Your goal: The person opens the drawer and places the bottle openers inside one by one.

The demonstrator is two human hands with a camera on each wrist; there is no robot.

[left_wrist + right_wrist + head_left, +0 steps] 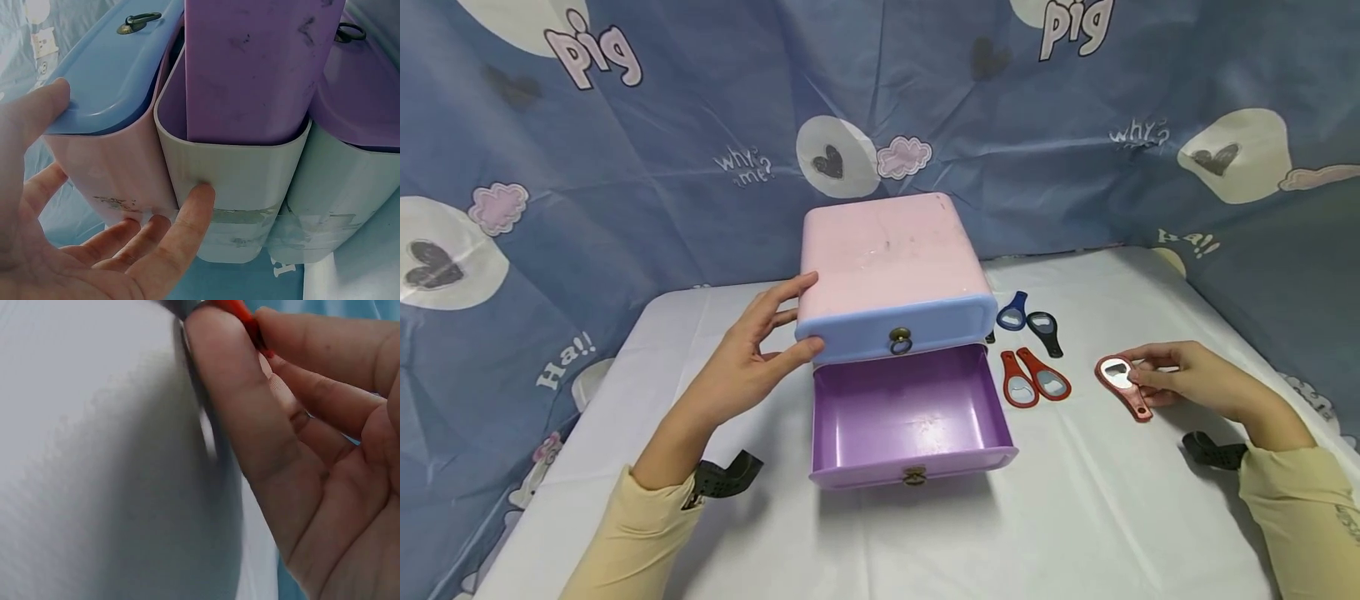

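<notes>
Wrinkled blue printed fabric backdrop (700, 100); white-covered table (1075, 508) just before it.

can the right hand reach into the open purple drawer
Likely yes: nothing tall stands between the right hand, which holds a red opener, and the purple drawer, which is pulled out and uncovered at the front.

Red opener (1123, 386) in right hand (1198, 377)

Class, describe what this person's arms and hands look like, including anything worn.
The left hand and right hand are bare. Both arms have long, pale yellow sleeves, left and right; the right bears small dark lettering. A curved black attachment sits at each wrist.
</notes>
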